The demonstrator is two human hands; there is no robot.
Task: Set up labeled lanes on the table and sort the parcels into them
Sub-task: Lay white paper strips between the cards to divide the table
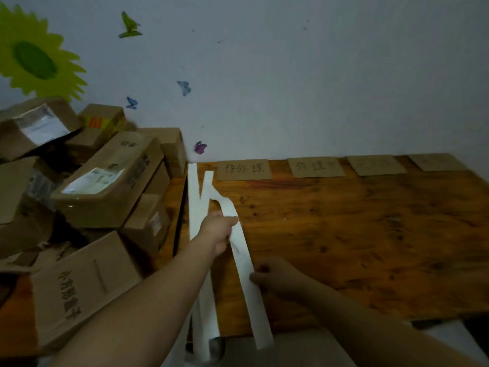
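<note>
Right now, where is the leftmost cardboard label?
The leftmost cardboard label lies flat at the table's far edge against the wall, just right of the white paper strips.

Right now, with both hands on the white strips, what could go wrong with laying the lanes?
1. The left hand bunches several white paper strips together; they may twist or crease instead of lying straight.
2. The strip pinched by the right hand overhangs the wooden table's near edge and could slide off.
3. The cardboard parcels are heaped loosely at the left; one might topple onto the strips.
</note>
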